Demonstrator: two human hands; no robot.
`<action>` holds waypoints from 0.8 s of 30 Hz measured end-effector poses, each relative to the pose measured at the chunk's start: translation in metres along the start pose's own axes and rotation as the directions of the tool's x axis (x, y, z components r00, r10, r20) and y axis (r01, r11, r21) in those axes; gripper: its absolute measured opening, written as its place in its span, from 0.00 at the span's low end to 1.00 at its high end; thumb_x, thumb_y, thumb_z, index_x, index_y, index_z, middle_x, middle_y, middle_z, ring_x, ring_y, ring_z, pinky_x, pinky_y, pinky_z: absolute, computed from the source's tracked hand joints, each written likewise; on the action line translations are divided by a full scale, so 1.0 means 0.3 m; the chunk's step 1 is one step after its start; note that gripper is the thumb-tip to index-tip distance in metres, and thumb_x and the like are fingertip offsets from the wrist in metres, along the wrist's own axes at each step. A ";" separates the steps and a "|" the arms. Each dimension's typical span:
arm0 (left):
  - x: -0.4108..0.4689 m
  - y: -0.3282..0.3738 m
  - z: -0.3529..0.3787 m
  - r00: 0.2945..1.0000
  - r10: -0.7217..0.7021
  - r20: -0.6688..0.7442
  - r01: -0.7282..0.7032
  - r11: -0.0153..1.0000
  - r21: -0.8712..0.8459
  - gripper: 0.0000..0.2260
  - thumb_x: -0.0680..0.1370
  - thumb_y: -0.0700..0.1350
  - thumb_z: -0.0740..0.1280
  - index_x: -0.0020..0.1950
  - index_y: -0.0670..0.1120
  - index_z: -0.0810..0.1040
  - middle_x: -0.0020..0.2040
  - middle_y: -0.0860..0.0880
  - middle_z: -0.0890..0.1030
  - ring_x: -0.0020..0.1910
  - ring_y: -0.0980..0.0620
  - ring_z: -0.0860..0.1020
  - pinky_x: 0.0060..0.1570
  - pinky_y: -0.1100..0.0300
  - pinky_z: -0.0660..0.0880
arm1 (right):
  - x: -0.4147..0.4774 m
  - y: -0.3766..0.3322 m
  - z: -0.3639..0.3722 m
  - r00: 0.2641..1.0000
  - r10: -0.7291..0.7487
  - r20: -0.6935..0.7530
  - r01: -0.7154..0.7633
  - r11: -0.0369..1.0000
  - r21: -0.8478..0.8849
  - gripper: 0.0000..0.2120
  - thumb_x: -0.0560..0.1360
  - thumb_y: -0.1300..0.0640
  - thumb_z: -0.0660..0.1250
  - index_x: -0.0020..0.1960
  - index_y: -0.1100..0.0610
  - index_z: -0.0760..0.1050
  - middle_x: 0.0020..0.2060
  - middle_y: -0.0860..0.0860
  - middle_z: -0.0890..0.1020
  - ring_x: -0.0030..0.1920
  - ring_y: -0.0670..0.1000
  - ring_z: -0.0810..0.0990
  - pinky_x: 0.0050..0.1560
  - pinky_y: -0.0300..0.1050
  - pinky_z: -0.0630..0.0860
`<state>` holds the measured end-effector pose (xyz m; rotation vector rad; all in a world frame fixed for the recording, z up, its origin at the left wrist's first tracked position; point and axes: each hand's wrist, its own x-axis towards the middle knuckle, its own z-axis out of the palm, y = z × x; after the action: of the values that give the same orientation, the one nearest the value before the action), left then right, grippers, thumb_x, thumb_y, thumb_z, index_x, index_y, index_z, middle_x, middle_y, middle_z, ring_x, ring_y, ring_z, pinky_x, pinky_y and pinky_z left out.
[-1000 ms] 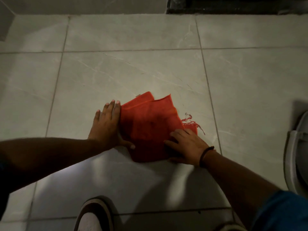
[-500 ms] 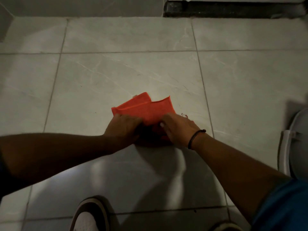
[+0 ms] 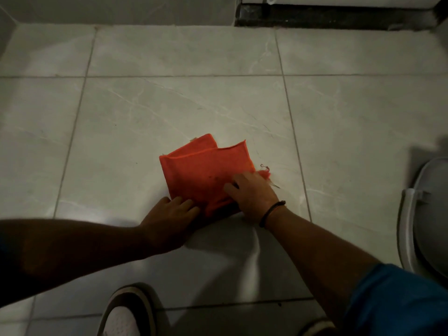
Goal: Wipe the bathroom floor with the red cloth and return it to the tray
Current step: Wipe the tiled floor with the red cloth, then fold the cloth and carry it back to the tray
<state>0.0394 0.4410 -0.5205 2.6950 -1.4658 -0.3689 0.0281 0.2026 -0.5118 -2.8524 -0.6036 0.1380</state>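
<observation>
The red cloth (image 3: pixel 201 170) lies folded on the grey tiled floor (image 3: pixel 169 105), with a frayed thread at its right corner. My right hand (image 3: pixel 252 192), a dark band on its wrist, presses flat on the cloth's near right part. My left hand (image 3: pixel 169 217) rests on the floor at the cloth's near left edge, its fingertips touching the fabric. The near edge of the cloth is hidden under both hands. No tray is in view.
A white toilet (image 3: pixel 421 219) stands at the right edge. A dark threshold (image 3: pixel 334 18) runs along the far wall at top right. My left shoe (image 3: pixel 126 311) is at the bottom, and a second shoe tip (image 3: pixel 315 328) shows at lower right.
Both hands have come back towards me from the cloth's middle. The cloth lies spread wider than half a second ago, with more red surface showing.
</observation>
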 end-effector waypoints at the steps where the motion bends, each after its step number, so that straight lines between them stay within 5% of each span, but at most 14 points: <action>1: -0.010 -0.010 0.003 0.999 0.018 0.036 -0.018 1.000 0.008 0.17 0.67 0.56 0.73 0.50 0.49 0.76 0.45 0.49 0.80 0.37 0.48 0.78 0.34 0.56 0.75 | -0.011 -0.001 0.014 0.992 -0.108 0.071 0.113 0.991 -0.071 0.12 0.68 0.56 0.70 0.49 0.58 0.76 0.40 0.59 0.79 0.37 0.60 0.76 0.36 0.50 0.72; 4: -0.023 -0.039 0.013 0.994 0.061 0.092 -0.063 0.998 0.017 0.17 0.66 0.54 0.75 0.50 0.49 0.78 0.44 0.48 0.81 0.37 0.47 0.80 0.32 0.56 0.77 | -0.050 0.020 0.029 0.949 -0.132 0.286 0.175 0.976 -0.131 0.21 0.69 0.42 0.66 0.55 0.56 0.75 0.46 0.57 0.80 0.43 0.59 0.77 0.42 0.52 0.75; 6: -0.011 -0.057 0.009 0.992 0.109 0.069 -0.108 0.994 -0.017 0.09 0.71 0.49 0.68 0.48 0.47 0.80 0.43 0.46 0.83 0.36 0.44 0.81 0.30 0.55 0.79 | -0.060 0.030 0.042 0.944 -0.109 0.312 0.161 0.976 -0.144 0.18 0.72 0.48 0.62 0.56 0.57 0.74 0.48 0.58 0.80 0.45 0.60 0.77 0.42 0.53 0.75; 9: 0.016 -0.092 -0.026 0.983 0.171 0.061 -0.170 0.985 -0.015 0.13 0.71 0.50 0.60 0.45 0.47 0.82 0.39 0.46 0.84 0.33 0.44 0.82 0.26 0.56 0.79 | -0.040 0.032 0.050 0.941 -0.175 0.289 0.227 0.961 -0.157 0.10 0.74 0.60 0.57 0.52 0.59 0.75 0.43 0.59 0.81 0.40 0.61 0.79 0.42 0.54 0.76; 12: 0.059 -0.129 -0.102 0.984 0.178 0.000 -0.178 0.984 0.027 0.17 0.70 0.53 0.58 0.43 0.46 0.83 0.36 0.45 0.84 0.31 0.43 0.81 0.25 0.56 0.77 | -0.011 0.039 0.020 0.926 -0.171 0.336 0.229 0.963 -0.142 0.12 0.78 0.59 0.53 0.55 0.59 0.74 0.47 0.58 0.81 0.45 0.61 0.79 0.50 0.54 0.73; 16: 0.196 -0.173 -0.345 0.993 -0.088 -0.078 0.085 0.996 -0.040 0.20 0.69 0.59 0.59 0.46 0.47 0.82 0.39 0.40 0.83 0.37 0.38 0.81 0.32 0.53 0.74 | 0.075 0.112 -0.128 0.968 0.136 0.211 -0.148 0.988 0.040 0.16 0.76 0.47 0.52 0.55 0.54 0.72 0.49 0.61 0.81 0.46 0.63 0.78 0.42 0.50 0.69; 20: 0.336 -0.118 -0.659 0.958 -0.184 -0.221 0.193 0.981 0.018 0.13 0.70 0.50 0.62 0.42 0.42 0.81 0.37 0.38 0.82 0.38 0.36 0.78 0.33 0.50 0.74 | 0.080 0.183 -0.426 0.974 0.224 -0.044 -0.221 0.972 0.075 0.07 0.76 0.60 0.59 0.49 0.62 0.74 0.43 0.66 0.78 0.41 0.67 0.78 0.40 0.57 0.72; 24: 0.504 0.052 -1.009 0.932 -0.197 -0.304 0.208 0.978 0.005 0.12 0.74 0.49 0.63 0.48 0.42 0.80 0.40 0.37 0.81 0.44 0.35 0.76 0.36 0.49 0.69 | -0.050 0.282 -0.819 0.933 0.297 -0.202 -0.295 0.955 0.039 0.17 0.74 0.56 0.51 0.49 0.66 0.72 0.44 0.69 0.76 0.41 0.68 0.76 0.40 0.61 0.72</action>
<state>0.1758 0.2857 -0.2522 2.7817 -1.1272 0.0667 0.0810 0.0728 -0.2925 -2.8811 -0.1282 -0.1062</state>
